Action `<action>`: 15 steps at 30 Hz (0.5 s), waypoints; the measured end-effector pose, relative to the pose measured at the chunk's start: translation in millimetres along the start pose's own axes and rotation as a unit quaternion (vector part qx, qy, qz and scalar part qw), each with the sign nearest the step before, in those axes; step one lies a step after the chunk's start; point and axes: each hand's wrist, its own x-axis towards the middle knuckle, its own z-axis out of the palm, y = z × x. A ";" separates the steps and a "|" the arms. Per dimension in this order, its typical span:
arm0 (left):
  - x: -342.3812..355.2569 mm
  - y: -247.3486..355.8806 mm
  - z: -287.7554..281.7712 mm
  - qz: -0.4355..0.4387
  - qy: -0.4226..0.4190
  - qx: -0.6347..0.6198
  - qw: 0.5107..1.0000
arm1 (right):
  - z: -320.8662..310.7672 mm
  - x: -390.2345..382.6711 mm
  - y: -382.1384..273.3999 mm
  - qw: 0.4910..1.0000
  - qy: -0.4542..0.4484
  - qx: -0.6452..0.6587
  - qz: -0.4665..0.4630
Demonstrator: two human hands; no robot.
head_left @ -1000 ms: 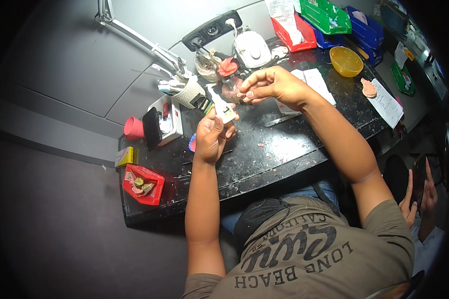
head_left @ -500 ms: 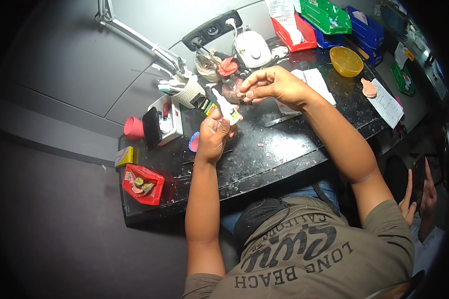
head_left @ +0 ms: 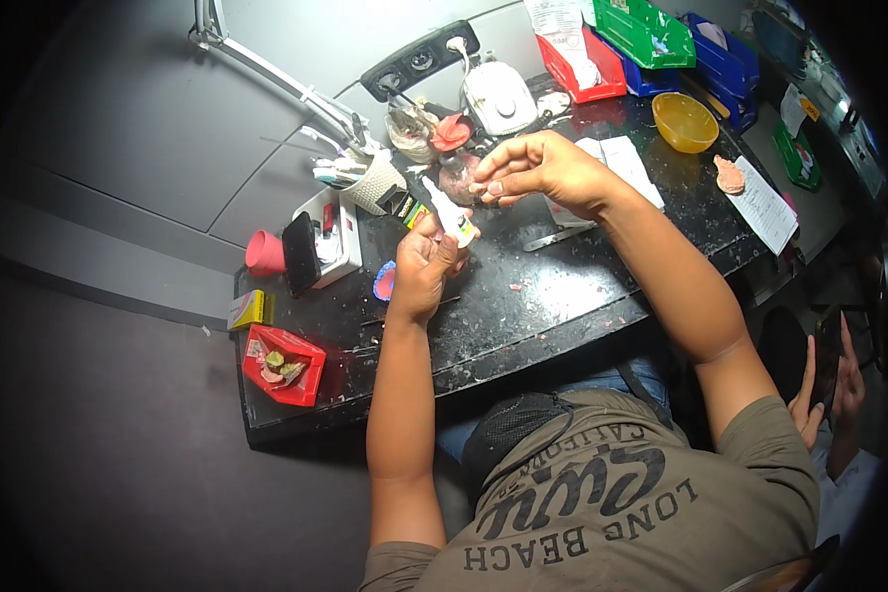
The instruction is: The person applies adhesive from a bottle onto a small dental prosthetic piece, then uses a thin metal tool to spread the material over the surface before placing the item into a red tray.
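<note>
My left hand is closed round a small white squeeze bottle with a narrow nozzle, which points up and away from me. Right behind that hand is a black and yellow package; I cannot tell whether my fingers touch it. To the right, my right hand hovers near the bottle with thumb and fingertips pinched together. Whatever is between those fingertips is too small to make out. A blue-rimmed pink piece lies on the bench beside my left wrist. On the bench below my right hand rests a metal spatula-like tool.
The black bench holds a white pen cup, a white device with a dial, a yellow bowl and a red bin. A lamp arm reaches over the back left. Another person's hands hold a phone at right.
Almost nothing differs. The white bottle in my left hand has shifted very slightly, while my right hand stays where it was.
</note>
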 end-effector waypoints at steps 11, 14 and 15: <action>-0.9 -0.1 0.7 -0.003 0.010 0.016 1.000 | 0.0 1.1 2.8 1.000 -0.005 -0.012 -0.011; 1.6 -2.1 1.9 0.003 0.005 0.016 1.000 | -1.6 -0.7 -1.3 1.000 0.007 -0.012 0.006; 1.4 -1.8 1.7 0.004 0.002 0.014 1.000 | -0.3 -0.8 -2.3 1.000 0.010 -0.015 0.006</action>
